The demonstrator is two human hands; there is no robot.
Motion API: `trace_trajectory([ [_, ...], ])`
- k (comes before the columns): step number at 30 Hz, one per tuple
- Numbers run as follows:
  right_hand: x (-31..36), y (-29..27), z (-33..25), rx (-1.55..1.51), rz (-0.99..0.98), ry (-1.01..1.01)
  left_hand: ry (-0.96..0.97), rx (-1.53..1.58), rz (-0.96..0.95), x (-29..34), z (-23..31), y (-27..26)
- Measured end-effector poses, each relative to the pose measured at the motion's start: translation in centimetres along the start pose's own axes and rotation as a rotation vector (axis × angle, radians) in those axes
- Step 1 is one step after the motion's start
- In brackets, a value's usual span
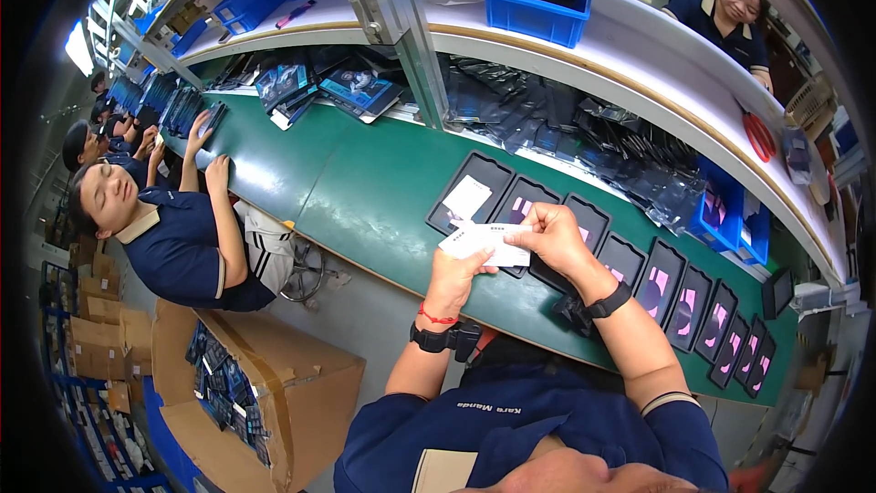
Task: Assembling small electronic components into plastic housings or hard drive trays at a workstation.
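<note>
Head view: gripping white cards [472,242] in left hand [451,278] and pinching them with right hand [557,234], near the middle toward four o'clock, by a black tray [477,167] at their twelve o'clock.

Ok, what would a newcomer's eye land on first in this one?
First, the white slips in the grip of the left hand and right hand, near the centre. Next, the row of black trays curving along the green table to the right. Then the big open cardboard box of dark packs at lower left.
</note>
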State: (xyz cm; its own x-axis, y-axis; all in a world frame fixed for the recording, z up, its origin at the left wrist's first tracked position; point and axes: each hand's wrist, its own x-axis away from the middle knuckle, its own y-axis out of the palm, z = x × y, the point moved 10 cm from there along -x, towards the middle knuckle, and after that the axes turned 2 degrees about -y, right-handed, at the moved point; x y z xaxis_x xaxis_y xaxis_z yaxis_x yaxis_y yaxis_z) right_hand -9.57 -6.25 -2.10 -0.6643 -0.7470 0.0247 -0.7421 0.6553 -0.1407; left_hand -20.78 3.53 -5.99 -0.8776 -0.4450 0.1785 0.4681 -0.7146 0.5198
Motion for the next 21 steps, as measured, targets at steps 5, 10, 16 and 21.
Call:
trace_trajectory([
  [5, -0.1, -3.4, 1.5, -0.005, 0.204, 0.134, 0.01, 0.029, 0.096, 0.0, 1.0, -1.4],
  [10, 0.4, -3.7, -2.3, 0.79, 0.307, -0.217, -0.002, -0.016, 0.122, -0.1, 1.1, -1.2],
  [16, 1.5, -1.3, -0.5, -0.125, -0.011, 0.007, -0.064, -0.028, -0.039, -0.6, -0.5, 2.5],
  [21, 3.5, -4.2, 1.0, -0.142, 0.102, 0.091, -0.107, -0.019, -0.116, -0.6, -1.6, 4.4],
])
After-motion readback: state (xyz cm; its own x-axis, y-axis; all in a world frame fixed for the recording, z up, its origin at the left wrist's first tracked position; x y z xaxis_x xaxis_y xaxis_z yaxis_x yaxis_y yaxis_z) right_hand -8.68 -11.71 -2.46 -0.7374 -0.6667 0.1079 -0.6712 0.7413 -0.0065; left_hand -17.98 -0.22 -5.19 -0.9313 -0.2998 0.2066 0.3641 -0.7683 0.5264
